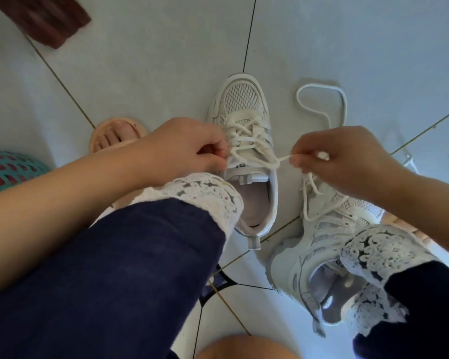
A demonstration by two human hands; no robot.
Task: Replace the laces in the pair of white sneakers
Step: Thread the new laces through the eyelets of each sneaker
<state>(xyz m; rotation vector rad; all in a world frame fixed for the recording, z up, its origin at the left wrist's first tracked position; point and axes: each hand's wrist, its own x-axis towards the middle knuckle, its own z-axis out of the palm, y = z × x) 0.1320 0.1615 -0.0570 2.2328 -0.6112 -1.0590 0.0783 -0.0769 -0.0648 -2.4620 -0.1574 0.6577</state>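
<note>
Sitting low over a pale tiled floor (140,60), a person in navy trousers (114,255) with white lace cuffs (210,195) has both hands out between the knees. Nearest on the right, the second sneaker (296,260) leans on its side on the floor, its opening toward the camera and its upper partly hidden under the right cuff. A slack lace (306,200) loops across its front.

Just beyond it, the right hand (347,161) has its grip narrowed to a pinch on the end of a threaded lace (249,141), which runs across from the upright sneaker (244,104) to the fingertips. The left hand (189,149) is opposite, its thumb and curled fingers pinching the same lace at the top eyelets on that shoe's left side.

The upright sneaker stands on the floor between the two hands, toe pointing away, with the lace criss-crossed over its tongue and its heel beside the left cuff.

Farther out to the right, a spare lace (322,104) lies in an open loop on the tiles, apart from both shoes. Left of the left hand, a bare foot rests in a pink sandal (99,133). A teal basket (8,169) shows at the left edge, and a blurred brown object (44,19) fills the far top-left corner
</note>
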